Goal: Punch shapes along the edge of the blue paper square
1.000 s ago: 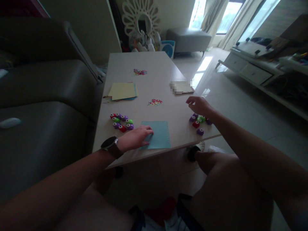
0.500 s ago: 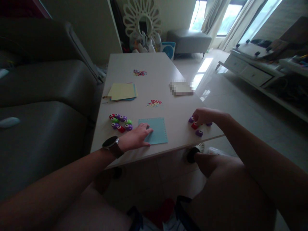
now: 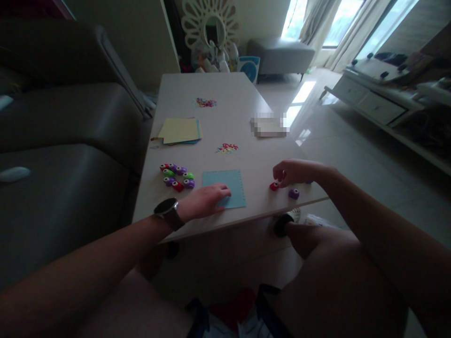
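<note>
A pale blue sheet [image 3: 223, 177] with ticked margins lay at the white table's [image 3: 253, 162] near edge, seemingly thin, light, easily creased, best held by its borders. The left hand [image 3: 207, 198] rested open on it. Toward the near right corner, the right hand [image 3: 291, 171] curled over a rounded red block [image 3: 274, 186], probably hard, light plastic, best pinched by its sides; whether gripped, one could not tell.

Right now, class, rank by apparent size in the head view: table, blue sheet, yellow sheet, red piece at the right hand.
1. Table
2. Blue sheet, yellow sheet: unsure, as blue lies nearer, partly under the left hand
3. Red piece
</note>
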A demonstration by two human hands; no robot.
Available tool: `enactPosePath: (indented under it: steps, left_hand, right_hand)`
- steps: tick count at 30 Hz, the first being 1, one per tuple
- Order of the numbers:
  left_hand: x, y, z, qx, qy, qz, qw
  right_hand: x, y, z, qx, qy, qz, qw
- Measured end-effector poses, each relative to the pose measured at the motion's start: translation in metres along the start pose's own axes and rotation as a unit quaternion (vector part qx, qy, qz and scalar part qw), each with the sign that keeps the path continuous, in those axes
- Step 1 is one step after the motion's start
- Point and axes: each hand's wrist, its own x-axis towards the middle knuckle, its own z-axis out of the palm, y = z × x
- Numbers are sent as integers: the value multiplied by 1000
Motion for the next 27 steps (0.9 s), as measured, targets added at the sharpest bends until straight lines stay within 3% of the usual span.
enactPosePath:
  steps: [14,20,27]
  left_hand:
    - [4,3,-2,11,15,27,999]
    - [4,9,-4,29,18,-19,999]
    - [5,9,-2,23,22,-4,999]
  right_hand:
    - [14,-10,15,24,-34,-37,998]
    - [17,-9,20,-8,-15,-35,999]
    - [21,-24,28,-30,-6,-53,998]
